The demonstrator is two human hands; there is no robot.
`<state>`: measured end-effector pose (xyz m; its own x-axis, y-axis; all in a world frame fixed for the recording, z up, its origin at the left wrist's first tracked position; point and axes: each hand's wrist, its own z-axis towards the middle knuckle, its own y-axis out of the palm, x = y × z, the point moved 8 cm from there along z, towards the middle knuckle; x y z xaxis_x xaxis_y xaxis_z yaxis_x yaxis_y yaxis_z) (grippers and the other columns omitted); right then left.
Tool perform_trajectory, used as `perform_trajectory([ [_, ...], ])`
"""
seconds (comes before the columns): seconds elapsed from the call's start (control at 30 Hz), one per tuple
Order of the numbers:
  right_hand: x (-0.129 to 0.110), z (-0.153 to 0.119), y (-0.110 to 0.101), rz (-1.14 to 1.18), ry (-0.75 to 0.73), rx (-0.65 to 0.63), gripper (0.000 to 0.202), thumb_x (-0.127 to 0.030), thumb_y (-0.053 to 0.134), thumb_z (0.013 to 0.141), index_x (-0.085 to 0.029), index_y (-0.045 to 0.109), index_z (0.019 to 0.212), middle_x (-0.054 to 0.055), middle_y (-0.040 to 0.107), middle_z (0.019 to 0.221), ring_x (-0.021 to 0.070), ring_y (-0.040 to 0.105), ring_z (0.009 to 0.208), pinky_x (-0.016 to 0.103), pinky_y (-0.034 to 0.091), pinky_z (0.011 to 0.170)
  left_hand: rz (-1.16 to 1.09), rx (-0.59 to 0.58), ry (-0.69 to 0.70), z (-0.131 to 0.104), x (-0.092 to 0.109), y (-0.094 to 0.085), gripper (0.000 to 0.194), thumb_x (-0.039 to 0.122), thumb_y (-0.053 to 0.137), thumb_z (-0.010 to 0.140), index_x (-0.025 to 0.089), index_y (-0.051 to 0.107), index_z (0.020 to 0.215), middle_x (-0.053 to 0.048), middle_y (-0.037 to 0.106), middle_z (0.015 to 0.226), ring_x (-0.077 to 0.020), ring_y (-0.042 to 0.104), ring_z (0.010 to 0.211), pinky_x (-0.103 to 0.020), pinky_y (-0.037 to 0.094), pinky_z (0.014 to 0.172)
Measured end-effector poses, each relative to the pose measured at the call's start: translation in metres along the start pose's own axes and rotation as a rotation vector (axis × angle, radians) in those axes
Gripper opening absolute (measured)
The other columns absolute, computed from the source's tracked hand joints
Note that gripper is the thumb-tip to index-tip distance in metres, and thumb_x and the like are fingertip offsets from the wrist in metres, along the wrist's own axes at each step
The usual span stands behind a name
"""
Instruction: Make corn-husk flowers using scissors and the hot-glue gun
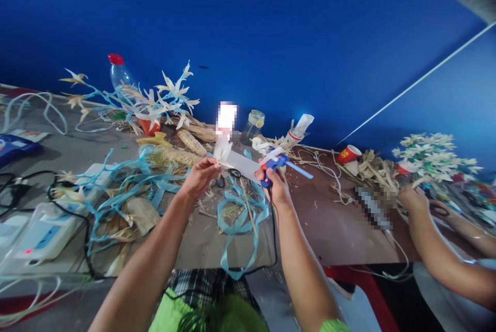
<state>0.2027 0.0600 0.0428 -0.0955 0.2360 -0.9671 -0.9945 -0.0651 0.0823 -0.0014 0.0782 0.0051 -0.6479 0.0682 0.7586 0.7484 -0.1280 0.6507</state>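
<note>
My left hand (202, 176) pinches the base of a pale husk flower (223, 154) near the middle of the table. To its right, my right hand (274, 182) is wrapped round a blue glue gun (270, 169) with a pale blue glue stick (299, 169) poking out to the right. A white sheet (242, 165) lies between the two hands. Black scissors (234, 173) are just below the flower. Light blue ribbon (242, 228) is looped on the table under my hands.
Blue-stemmed husk flowers (147, 102) and a red-capped bottle (119, 71) stand back left. A power strip (50, 234) lies left. A red cup (349, 153) and another person's hand (414, 200) are at the right. A black cord (276, 228) hangs below my right hand.
</note>
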Motion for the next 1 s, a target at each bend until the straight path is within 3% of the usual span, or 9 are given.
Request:
perform_trajectory([
  [0.1, 0.0, 0.002, 0.002, 0.288, 0.068, -0.011, 0.034, -0.048, 0.057, 0.076, -0.019, 0.06, 0.093, 0.002, 0.059, 0.078, 0.0106, 0.049, 0.059, 0.03, 0.044, 0.063, 0.077, 0.015, 0.043, 0.002, 0.0, -0.004, 0.017, 0.02, 0.08, 0.058, 0.015, 0.065, 0.066, 0.002, 0.062, 0.062, -0.0066, 0.052, 0.059, -0.02, 0.038, 0.06],
  [0.2, 0.001, 0.001, 0.008, 0.339, 0.098, -0.036, 0.029, -0.043, 0.062, 0.073, -0.019, 0.061, 0.089, 0.005, 0.061, 0.096, 0.0101, 0.05, 0.061, 0.028, 0.042, 0.06, 0.074, 0.016, 0.065, 0.001, 0.002, -0.004, 0.017, 0.021, 0.08, 0.057, 0.016, 0.066, 0.067, 0.002, 0.064, 0.065, -0.0078, 0.054, 0.062, -0.021, 0.039, 0.062],
  [0.5, 0.002, -0.003, 0.036, 0.18, 0.043, -0.223, 0.03, -0.04, 0.061, 0.075, -0.018, 0.063, 0.095, 0.007, 0.063, 0.096, 0.0088, 0.045, 0.056, 0.028, 0.039, 0.056, 0.033, 0.031, 0.089, -0.003, 0.016, -0.001, 0.017, 0.02, 0.081, 0.056, 0.018, 0.066, 0.065, 0.002, 0.064, 0.065, -0.0086, 0.056, 0.065, -0.023, 0.04, 0.069],
  [0.6, 0.005, -0.007, 0.042, 0.105, 0.046, -0.292, 0.031, -0.043, 0.062, 0.076, -0.017, 0.064, 0.092, 0.004, 0.061, 0.082, 0.0097, 0.043, 0.055, 0.028, 0.039, 0.056, 0.028, 0.043, 0.084, -0.002, 0.017, -0.001, 0.019, 0.02, 0.081, 0.054, 0.018, 0.066, 0.064, 0.002, 0.064, 0.064, -0.0087, 0.056, 0.065, -0.023, 0.039, 0.068],
  [0.7, 0.01, -0.012, 0.039, 0.037, 0.076, -0.285, 0.034, -0.047, 0.063, 0.074, -0.019, 0.065, 0.093, 0.001, 0.056, 0.069, 0.0114, 0.043, 0.056, 0.029, 0.04, 0.056, 0.036, 0.051, 0.082, -0.001, 0.016, -0.004, 0.018, 0.021, 0.081, 0.055, 0.018, 0.066, 0.065, 0.002, 0.064, 0.064, -0.0088, 0.056, 0.065, -0.023, 0.039, 0.068],
  [0.8, 0.015, -0.014, 0.031, 0.004, 0.104, -0.248, 0.034, -0.048, 0.065, 0.073, -0.021, 0.065, 0.094, 0.002, 0.058, 0.074, 0.0123, 0.046, 0.06, 0.029, 0.042, 0.058, 0.049, 0.046, 0.096, 0.001, 0.016, -0.005, 0.017, 0.02, 0.08, 0.057, 0.018, 0.067, 0.067, 0.002, 0.064, 0.065, -0.009, 0.056, 0.065, -0.024, 0.039, 0.068],
  [1.0, 0.021, -0.017, 0.029, -0.045, 0.151, -0.311, 0.034, -0.047, 0.064, 0.075, -0.023, 0.066, 0.099, 0.002, 0.061, 0.079, 0.0119, 0.048, 0.062, 0.027, 0.042, 0.057, 0.096, 0.016, 0.099, 0.001, 0.015, -0.001, 0.015, 0.019, 0.079, 0.057, 0.018, 0.067, 0.065, 0.002, 0.064, 0.066, -0.0099, 0.056, 0.067, -0.026, 0.04, 0.07],
])
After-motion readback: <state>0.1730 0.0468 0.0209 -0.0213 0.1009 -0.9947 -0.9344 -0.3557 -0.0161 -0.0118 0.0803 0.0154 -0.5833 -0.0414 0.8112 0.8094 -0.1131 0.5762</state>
